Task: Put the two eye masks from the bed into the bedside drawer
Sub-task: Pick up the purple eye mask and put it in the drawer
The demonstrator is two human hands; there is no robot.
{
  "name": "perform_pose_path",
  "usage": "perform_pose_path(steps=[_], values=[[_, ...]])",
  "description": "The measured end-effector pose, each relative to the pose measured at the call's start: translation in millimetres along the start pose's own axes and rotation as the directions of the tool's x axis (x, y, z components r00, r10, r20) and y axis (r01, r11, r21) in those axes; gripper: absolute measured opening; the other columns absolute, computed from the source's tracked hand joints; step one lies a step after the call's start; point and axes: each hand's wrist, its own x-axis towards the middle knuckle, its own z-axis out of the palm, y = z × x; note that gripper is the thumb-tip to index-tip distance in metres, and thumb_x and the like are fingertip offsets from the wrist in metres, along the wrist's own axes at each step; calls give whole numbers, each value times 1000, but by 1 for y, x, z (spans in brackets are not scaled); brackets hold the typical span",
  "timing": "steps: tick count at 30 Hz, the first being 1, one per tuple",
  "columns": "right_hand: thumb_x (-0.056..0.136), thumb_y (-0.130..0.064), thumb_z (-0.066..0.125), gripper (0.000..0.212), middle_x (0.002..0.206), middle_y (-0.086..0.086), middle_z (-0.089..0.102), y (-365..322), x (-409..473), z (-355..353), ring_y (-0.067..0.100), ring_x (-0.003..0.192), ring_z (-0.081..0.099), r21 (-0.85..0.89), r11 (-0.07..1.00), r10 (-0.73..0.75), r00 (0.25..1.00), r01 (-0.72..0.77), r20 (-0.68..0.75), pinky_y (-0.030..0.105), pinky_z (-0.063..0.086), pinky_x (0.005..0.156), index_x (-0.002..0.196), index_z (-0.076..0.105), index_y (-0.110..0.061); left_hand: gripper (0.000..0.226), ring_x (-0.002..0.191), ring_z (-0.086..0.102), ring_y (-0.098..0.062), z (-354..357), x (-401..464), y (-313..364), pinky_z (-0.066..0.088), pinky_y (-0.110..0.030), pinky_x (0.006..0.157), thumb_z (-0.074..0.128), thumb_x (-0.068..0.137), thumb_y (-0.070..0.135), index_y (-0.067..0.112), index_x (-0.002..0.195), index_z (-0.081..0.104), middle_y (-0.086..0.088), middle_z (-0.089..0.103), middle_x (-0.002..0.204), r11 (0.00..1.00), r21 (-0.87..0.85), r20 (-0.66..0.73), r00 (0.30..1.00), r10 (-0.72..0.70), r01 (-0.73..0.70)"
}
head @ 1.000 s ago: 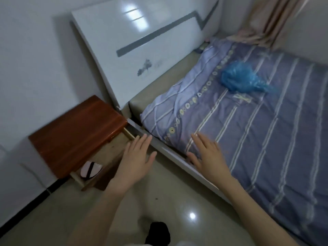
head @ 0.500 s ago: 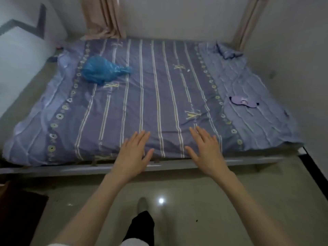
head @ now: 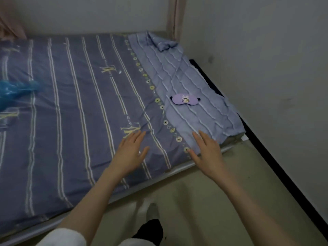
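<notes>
A purple eye mask [head: 184, 99] with a small cartoon print lies flat on the lighter blue part of the bed cover [head: 191, 82], near the bed's right side. My left hand [head: 130, 153] hovers open, palm down, over the striped cover near the bed's front edge. My right hand [head: 206, 150] is open too, fingers spread, above the front right corner of the bed, well short of the mask. Neither hand holds anything. The bedside drawer is out of view.
A crumpled blue plastic bag [head: 12, 92] lies on the striped cover [head: 71, 103] at the far left. The bed's metal front rail [head: 177, 170] borders a pale floor. A white wall with a black skirting [head: 266, 148] runs close along the bed's right side.
The view has swung right, away from the bedside table and open drawer holding one mask, to the bed's right end. The purple mask is now nearer. Both hands stay open and empty.
</notes>
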Motion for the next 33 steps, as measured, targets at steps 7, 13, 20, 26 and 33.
perform_pose_path(steps=[7,13,20,26,33], values=[[91,-38,48,60,153,10,26,77,102,-22,25,142,22,30,996,80,997,-80,25,48,17,115,143,26,-19,56,141,21,-26,32,133,40,22,-47,114,43,92,35,15,141,25,-9,29,151,999,1,60,997,43,-44],[90,-33,51,60,151,16,29,155,174,-12,30,140,28,78,987,139,989,-144,57,49,24,112,141,29,-13,54,139,26,-30,79,215,67,26,-45,113,48,91,29,10,139,31,-14,33,148,997,-68,164,986,38,-27],[93,-42,39,62,157,10,14,268,290,27,28,144,13,65,985,140,958,-161,249,50,13,116,146,14,-21,53,140,20,-33,156,331,98,23,-46,114,47,91,23,9,139,29,-17,29,150,985,-95,194,973,-125,145],[92,-46,36,65,158,11,9,352,391,89,30,145,8,-63,995,89,929,-71,360,52,8,116,146,8,-23,59,143,9,-29,235,425,98,17,-49,115,43,91,21,18,143,15,-12,16,155,944,44,273,905,-325,326],[90,-48,40,71,158,10,-1,389,444,174,31,145,-3,-49,999,3,905,20,425,52,2,116,146,4,-24,65,142,12,-34,291,510,50,20,-53,113,50,85,9,14,142,20,-17,16,154,937,98,140,927,-347,335]])
